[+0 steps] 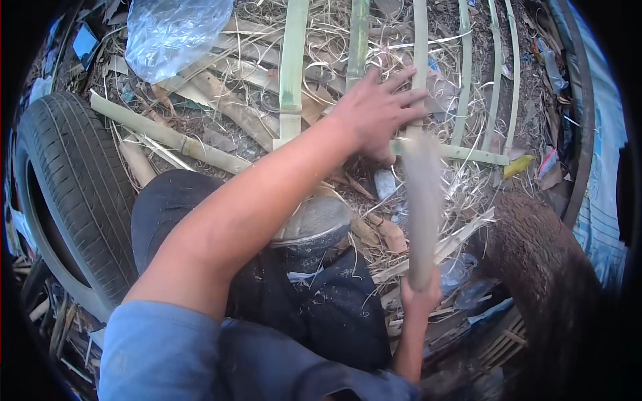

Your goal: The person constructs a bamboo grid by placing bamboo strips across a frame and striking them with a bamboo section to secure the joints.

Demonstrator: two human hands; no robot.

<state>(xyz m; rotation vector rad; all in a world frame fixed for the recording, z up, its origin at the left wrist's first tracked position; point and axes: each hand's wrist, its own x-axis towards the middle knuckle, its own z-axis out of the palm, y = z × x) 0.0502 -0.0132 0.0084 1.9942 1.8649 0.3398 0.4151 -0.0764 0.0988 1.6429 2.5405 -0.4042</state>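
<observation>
My left hand (pixel 384 113) lies with fingers spread across an upright bamboo strip (pixel 420 50), just above a bamboo crosspiece (pixel 475 155). The fingertips rest on that strip. In my right hand (pixel 421 294) is the lower end of a thick, pale wooden stick (pixel 422 214), smeared by motion. Its upper end overlaps the crosspiece below my left fingers, and I cannot tell whether they touch. A wider green bamboo strip (pixel 293 60) meets the crosspiece on the left. Another strip (pixel 358 40) runs behind my left hand. Thinner bamboo strips (pixel 496 73) stand along the right.
An old tyre (pixel 80 194) leans at my left, near a bamboo pole (pixel 174 140). Clear plastic sheeting (pixel 170 33) lies far left. Curly shavings and litter cover the ground. A thick brown trunk-like mass (pixel 535 247) rises at right. My dark-trousered legs are bent below.
</observation>
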